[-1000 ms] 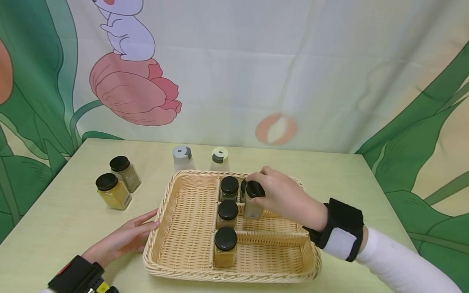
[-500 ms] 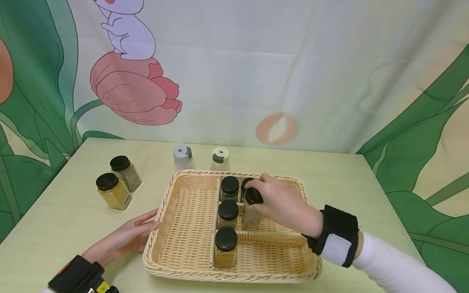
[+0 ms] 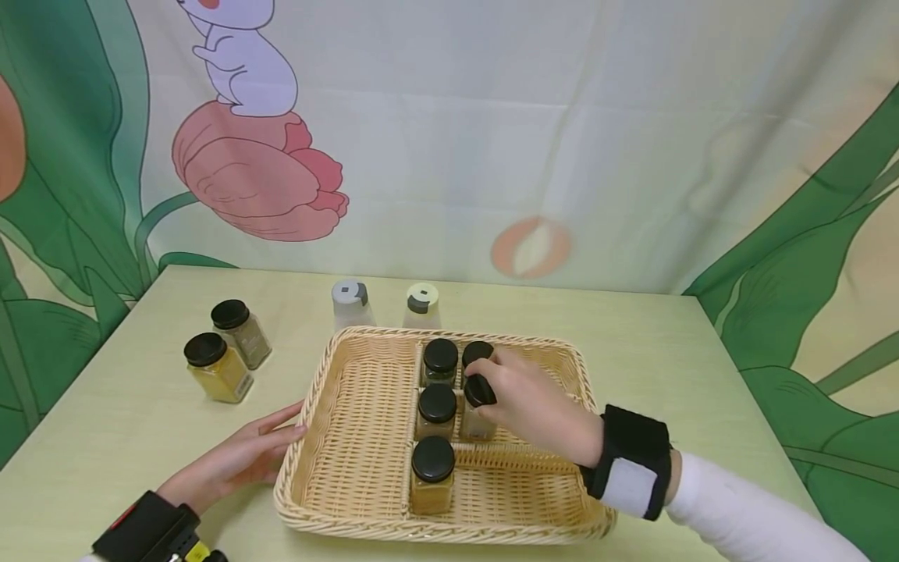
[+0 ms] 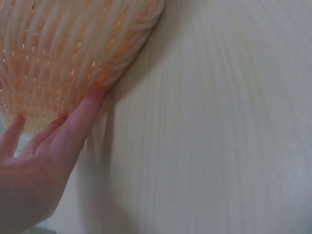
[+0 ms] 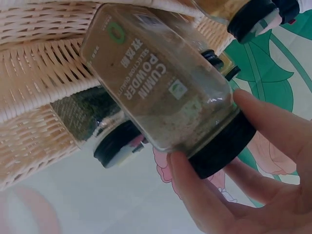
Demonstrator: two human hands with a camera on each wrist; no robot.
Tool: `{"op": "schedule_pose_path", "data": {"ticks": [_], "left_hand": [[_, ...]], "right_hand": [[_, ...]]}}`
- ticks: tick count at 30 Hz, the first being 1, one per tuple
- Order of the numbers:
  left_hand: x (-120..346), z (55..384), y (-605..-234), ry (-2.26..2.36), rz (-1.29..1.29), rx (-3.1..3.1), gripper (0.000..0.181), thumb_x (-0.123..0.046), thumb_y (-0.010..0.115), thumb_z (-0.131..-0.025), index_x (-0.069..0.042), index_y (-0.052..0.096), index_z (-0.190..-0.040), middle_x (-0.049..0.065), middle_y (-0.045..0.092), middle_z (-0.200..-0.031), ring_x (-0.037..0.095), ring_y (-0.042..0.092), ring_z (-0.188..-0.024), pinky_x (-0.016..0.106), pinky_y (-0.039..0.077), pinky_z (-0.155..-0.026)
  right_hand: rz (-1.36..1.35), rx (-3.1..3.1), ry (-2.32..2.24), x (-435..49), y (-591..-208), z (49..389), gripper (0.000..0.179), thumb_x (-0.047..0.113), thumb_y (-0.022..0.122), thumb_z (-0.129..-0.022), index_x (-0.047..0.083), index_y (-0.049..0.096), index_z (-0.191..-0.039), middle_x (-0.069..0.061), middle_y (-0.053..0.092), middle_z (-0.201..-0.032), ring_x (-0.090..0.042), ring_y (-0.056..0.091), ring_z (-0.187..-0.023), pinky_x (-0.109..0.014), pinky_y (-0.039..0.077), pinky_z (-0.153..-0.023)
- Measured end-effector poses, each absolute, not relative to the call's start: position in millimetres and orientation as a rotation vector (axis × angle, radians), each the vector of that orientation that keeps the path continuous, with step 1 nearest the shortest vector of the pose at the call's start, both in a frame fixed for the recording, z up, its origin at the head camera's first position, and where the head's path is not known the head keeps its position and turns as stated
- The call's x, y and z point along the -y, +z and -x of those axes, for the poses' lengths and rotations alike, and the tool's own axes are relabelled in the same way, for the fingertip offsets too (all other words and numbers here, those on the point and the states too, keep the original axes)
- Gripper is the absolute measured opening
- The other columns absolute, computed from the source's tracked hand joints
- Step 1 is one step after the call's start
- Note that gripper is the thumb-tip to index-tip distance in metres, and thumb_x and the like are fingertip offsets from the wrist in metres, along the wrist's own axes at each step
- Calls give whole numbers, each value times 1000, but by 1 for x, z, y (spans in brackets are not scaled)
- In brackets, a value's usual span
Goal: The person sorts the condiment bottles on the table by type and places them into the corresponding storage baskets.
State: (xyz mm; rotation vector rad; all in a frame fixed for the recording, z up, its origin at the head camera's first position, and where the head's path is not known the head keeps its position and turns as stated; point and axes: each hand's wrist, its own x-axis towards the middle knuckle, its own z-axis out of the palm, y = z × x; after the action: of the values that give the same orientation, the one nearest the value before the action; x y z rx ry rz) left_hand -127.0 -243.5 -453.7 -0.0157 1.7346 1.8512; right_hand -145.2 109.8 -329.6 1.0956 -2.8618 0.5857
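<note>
My right hand pinches a clear spice jar of cumin powder near its black lid. The jar is low in the middle right compartment of the wicker basket. Beside it stands a brownish spice jar; behind are a dark-filled jar and another black-lidded jar. An orange-brown jar occupies the front compartment. At the basket's left side, my left hand touches the outer wall with fairly straight fingers, as the left wrist view also shows.
A yellow jar and a grey-brown jar stand on the table's left side. Two pale bottles, one grey-capped and one yellow-topped, are behind the basket. A printed curtain hangs at the back.
My right hand has lowered the cumin powder jar and brought it slightly toward the front, uncovering more of the lid behind it. The left hand and basket have stayed put.
</note>
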Motion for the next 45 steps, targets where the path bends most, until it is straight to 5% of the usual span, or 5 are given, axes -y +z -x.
{"op": "schedule_pose_path", "data": {"ticks": [30, 45], "left_hand": [[245, 126, -457, 1862, 41, -1738, 67, -28, 46, -91, -8, 2, -138, 23, 36, -134, 27, 45, -109, 56, 42, -84], [243, 126, -455, 1849, 56, -1752, 67, -29, 45, -92, -8, 2, -139, 29, 23, -139, 31, 41, -114, 58, 41, -85]], "right_hand": [[-1138, 2843, 529, -105, -356, 145, 40, 8, 71, -70, 0, 54, -106, -6, 47, -80, -15, 44, -68, -31, 46, -58], [-1149, 2846, 525, -104, -364, 145, 40, 9, 73, -69, 1, 55, -103, -7, 48, -80, -15, 46, -67, -28, 47, -56]]}}
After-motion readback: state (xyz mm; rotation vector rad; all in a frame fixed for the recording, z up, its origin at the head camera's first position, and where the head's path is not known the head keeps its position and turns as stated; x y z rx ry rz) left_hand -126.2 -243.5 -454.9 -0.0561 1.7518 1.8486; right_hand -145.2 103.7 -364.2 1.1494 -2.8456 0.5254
